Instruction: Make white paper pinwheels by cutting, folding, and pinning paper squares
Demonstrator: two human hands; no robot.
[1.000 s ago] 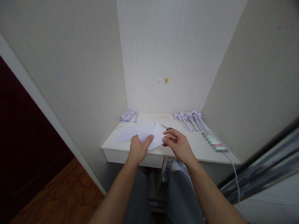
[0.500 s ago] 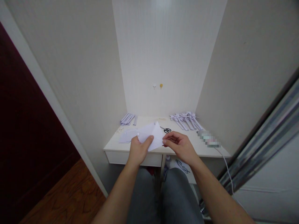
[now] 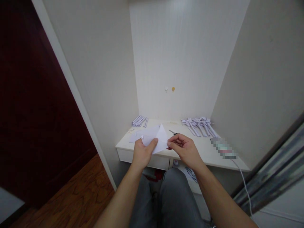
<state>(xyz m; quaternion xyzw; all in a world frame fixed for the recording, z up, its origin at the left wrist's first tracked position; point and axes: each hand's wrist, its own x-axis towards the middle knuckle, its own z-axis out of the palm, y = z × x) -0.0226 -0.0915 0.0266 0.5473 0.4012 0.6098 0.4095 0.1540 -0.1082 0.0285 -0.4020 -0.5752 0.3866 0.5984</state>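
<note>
A white sheet of paper (image 3: 160, 144), with creases and cut slits forming pointed flaps, is held in the air over the desk's front edge. My left hand (image 3: 143, 153) grips its left side, thumb on top. At the right corner, the thumb and forefinger of my right hand (image 3: 186, 150) are closed on the paper's edge. Just behind that hand lie scissors (image 3: 175, 133), their handles mostly covered by it. More white paper (image 3: 134, 137) rests flat on the desk to the left, partly hidden by the held sheet.
Rolled paper tubes (image 3: 139, 121) lie at the desk's back left, near small white bits (image 3: 130, 130). Several paper pinwheels (image 3: 199, 124) on tube sticks are piled at the back right. A blurred-out device (image 3: 223, 148) with a white cable (image 3: 243, 180) sits at the right end.
The view has swung left, so the desk and its things appear further right. Both hands keep their hold on the paper, with the right fingers barely shifted at its corner.
</note>
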